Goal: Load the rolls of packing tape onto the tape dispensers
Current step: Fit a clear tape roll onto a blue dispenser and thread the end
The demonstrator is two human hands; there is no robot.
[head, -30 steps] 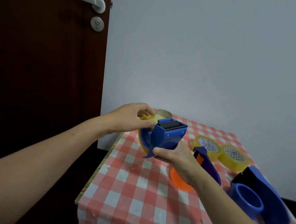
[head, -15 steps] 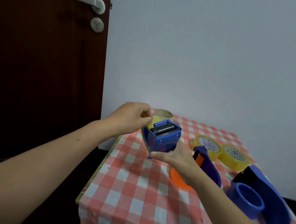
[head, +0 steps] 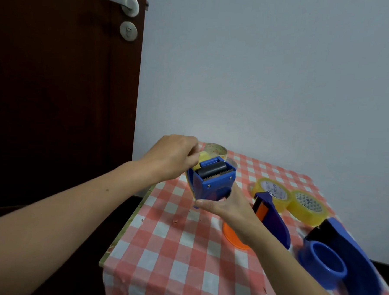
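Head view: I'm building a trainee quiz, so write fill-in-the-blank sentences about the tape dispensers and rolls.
The right hand grips a ____ tape dispenser.
The left hand pinches the ____ tape roll in it.
____ other dispensers lie on the checked tablecloth.
Missing words: blue; yellow; two.

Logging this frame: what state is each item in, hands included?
Left hand: grips the yellow roll.
Right hand: holds the raised dispenser from below.
Raised dispenser: off the table, yellow roll in it.
Farther spare roll: lying on the tablecloth, unloaded.
Nearer spare roll: same, unloaded.
Middle dispenser: lying on the tablecloth, no roll visible.
Right-edge dispenser: on its side, hub empty.
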